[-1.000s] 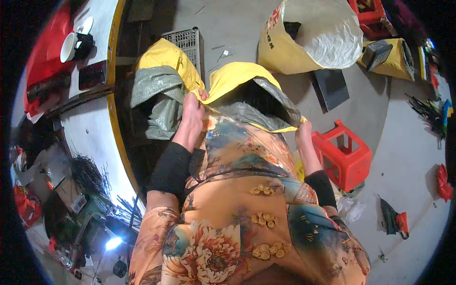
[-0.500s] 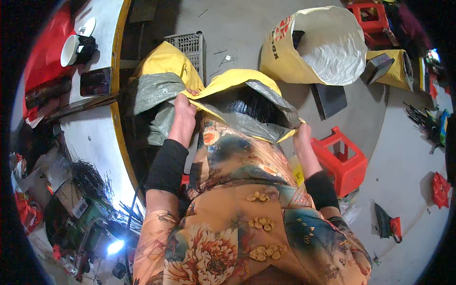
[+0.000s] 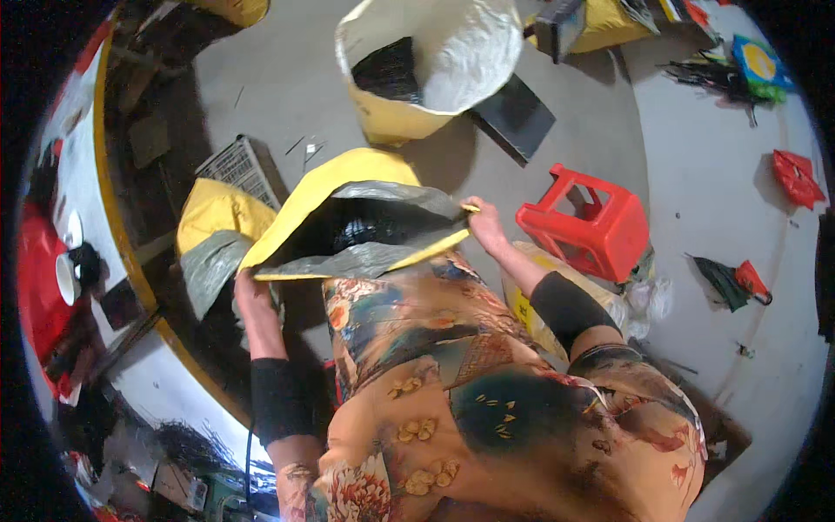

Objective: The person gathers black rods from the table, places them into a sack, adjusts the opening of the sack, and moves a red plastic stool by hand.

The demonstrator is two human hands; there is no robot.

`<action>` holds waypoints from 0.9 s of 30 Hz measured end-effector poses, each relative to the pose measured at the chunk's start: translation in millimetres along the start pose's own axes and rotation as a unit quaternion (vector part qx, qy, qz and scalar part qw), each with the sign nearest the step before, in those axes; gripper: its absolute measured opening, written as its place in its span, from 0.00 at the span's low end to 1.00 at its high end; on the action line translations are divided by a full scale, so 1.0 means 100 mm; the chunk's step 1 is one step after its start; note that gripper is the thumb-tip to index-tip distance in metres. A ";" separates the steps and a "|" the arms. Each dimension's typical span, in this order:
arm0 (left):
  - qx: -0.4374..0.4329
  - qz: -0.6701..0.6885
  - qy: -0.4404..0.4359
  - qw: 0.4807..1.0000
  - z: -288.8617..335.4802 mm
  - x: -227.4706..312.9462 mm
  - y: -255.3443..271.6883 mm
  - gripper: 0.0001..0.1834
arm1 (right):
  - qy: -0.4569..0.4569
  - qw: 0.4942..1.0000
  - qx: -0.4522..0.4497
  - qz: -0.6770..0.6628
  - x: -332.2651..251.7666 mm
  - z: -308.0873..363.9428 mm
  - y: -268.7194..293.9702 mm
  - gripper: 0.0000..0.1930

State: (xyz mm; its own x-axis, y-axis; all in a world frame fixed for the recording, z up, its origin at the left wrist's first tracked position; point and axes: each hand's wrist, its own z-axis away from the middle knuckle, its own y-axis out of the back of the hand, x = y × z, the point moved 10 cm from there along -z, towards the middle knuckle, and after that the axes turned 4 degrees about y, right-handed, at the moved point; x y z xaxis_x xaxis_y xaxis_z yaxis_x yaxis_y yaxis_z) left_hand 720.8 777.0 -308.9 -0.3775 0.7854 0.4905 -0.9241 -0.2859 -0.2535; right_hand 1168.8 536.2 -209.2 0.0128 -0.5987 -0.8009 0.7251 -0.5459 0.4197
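Observation:
A yellow woven sack [image 3: 352, 165] with a grey inner side is held before my lap, its mouth spread wide. At the left corner of the mouth my left hand [image 3: 252, 300] is closed on the rim, its fingers partly hidden by the fabric. My right hand [image 3: 489, 226] pinches the rim at the opposite corner. Inside lies a shiny black mass [image 3: 357, 222]; I cannot make out what it is. Another yellow and grey sack [image 3: 224, 213] stands just beyond my left hand.
Ahead is a big open pale sack [image 3: 396, 126] with something black inside, beside a dark flat panel [image 3: 517, 115]. A red plastic stool [image 3: 619, 230] lies to the right. A grey crate [image 3: 243, 165] rests on the floor, and a white table with a yellow edge [image 3: 122, 191] runs along the left.
The view has swung to the right. My hands are somewhat farther apart, and the sack's mouth gapes wider, showing more of the black contents. Both hands still grip the rim.

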 end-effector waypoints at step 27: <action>0.149 -0.217 -0.283 0.922 0.42 0.62 -0.53 0.15 | 0.035 0.914 -0.334 0.226 -0.19 0.21 -0.11 0.26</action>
State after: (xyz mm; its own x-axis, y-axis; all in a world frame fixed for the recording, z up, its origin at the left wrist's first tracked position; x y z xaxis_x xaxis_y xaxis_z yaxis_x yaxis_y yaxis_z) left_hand 744.4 817.8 -230.5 0.1388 0.4723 0.8704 -0.9386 -0.2176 0.2677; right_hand 1145.6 541.2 -189.5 0.4412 -0.6234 -0.6455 0.8939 0.2415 0.3777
